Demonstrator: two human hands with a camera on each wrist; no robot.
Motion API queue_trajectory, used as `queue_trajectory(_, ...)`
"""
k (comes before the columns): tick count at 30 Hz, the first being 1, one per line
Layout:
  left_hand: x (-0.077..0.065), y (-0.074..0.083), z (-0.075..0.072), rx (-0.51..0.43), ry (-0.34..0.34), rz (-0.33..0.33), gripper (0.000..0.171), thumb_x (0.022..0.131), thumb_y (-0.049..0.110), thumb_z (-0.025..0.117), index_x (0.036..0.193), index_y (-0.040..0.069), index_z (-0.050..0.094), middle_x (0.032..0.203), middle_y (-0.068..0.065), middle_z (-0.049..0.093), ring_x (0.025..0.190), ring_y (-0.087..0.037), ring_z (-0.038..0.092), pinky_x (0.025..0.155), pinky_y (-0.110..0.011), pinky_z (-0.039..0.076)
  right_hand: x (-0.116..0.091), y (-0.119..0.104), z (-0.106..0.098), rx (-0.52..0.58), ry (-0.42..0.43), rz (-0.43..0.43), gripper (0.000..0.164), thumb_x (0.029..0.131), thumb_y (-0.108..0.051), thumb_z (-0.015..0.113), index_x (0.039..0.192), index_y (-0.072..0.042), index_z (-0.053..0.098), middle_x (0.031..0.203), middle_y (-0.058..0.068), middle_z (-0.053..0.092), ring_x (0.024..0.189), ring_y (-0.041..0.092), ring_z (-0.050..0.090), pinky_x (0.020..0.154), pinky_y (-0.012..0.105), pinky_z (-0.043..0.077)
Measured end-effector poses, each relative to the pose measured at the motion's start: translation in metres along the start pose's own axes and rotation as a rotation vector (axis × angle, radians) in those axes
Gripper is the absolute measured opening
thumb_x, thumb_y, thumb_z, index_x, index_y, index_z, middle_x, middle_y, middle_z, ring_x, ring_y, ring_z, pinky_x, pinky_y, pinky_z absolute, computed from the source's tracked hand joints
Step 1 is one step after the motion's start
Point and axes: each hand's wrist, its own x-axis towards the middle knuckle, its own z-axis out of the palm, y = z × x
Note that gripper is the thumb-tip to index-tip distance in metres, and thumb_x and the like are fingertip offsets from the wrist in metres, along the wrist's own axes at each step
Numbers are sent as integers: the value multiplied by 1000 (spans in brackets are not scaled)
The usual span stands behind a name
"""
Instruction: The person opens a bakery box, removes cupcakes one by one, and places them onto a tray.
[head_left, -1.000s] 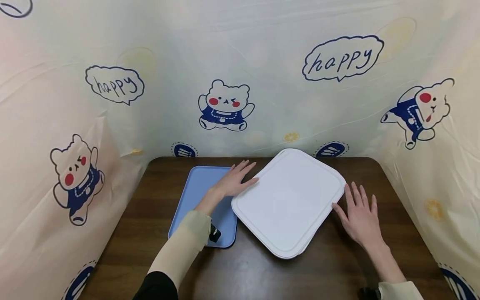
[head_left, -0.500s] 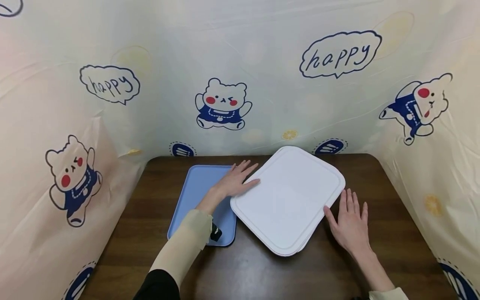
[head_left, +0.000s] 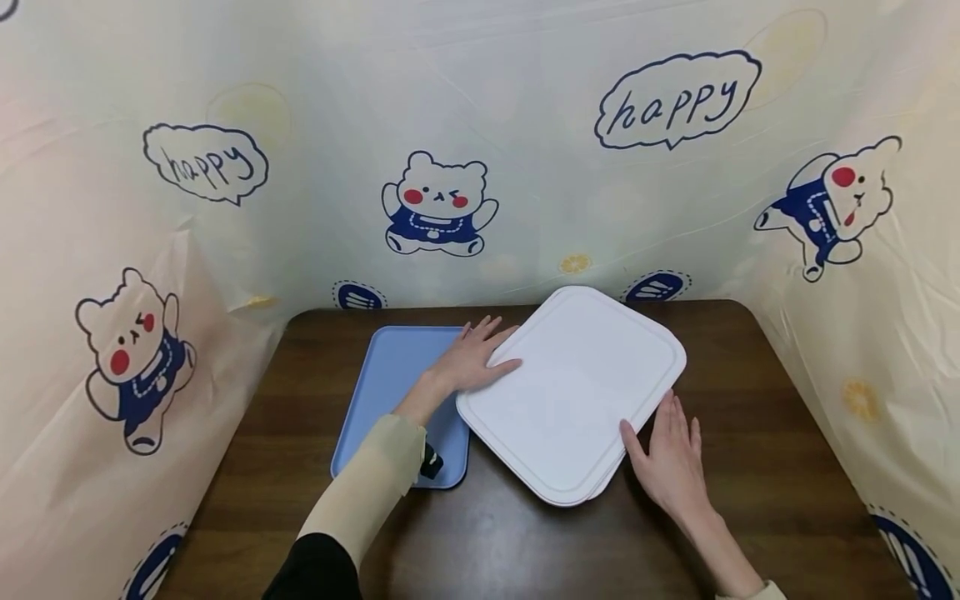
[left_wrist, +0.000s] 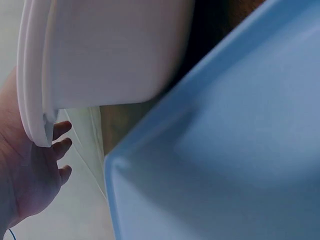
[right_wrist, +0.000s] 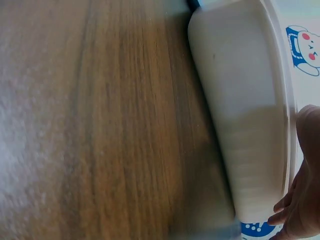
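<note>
A white lidded box [head_left: 573, 392] sits at an angle on the table, its lid on top and its tall side wall [left_wrist: 115, 50] showing in the left wrist view. My left hand [head_left: 468, 358] lies at the lid's left edge, thumb over the rim and fingers spread. Along the right edge is my right hand [head_left: 670, 462], its fingers extended and thumb at the rim. In the right wrist view the right thumb [right_wrist: 310, 130] comes right up to the lid's edge, with the fingers beside the box wall. The box's inside is hidden under the lid.
To the left lies a shallow blue tray [head_left: 397, 367], partly under my left forearm and close to the box's left corner. The brown wooden table [head_left: 525, 550] ends at a printed cloth backdrop [head_left: 540, 192] behind and at both sides.
My right hand has moved left and nearer along the box's right edge. The left hand stays at the lid's left edge. The whole view has shifted slightly.
</note>
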Motion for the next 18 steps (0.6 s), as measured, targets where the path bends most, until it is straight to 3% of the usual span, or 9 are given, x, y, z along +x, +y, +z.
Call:
queue_trajectory(7, -1, -4, 4, -16, -6, -34, 82, 106, 77, 41, 175, 31, 32, 187, -7, 15, 175, -32, 8, 140, -63, 10, 1, -4, 1, -16, 9, 42, 104, 112, -58, 50, 170, 14, 2, 180, 37, 6, 167, 58, 15, 130, 79, 10)
queue_trajectory(14, -2, -5, 6, -32, -20, -52, 81, 107, 76, 41, 174, 31, 33, 187, -5, 14, 175, -32, 6, 140, -63, 9, 5, -5, 3, -7, 3, 37, 102, 113, -56, 49, 170, 14, 1, 179, 39, 7, 167, 59, 12, 130, 80, 8)
queue_trajectory(18, -4, -5, 7, -66, -23, -54, 79, 107, 76, 40, 173, 33, 35, 187, -5, 15, 175, -31, 7, 141, -63, 10, 6, -4, 2, -40, 16, 33, 98, 113, -56, 48, 169, 15, 11, 178, 40, 10, 166, 60, 13, 129, 81, 8)
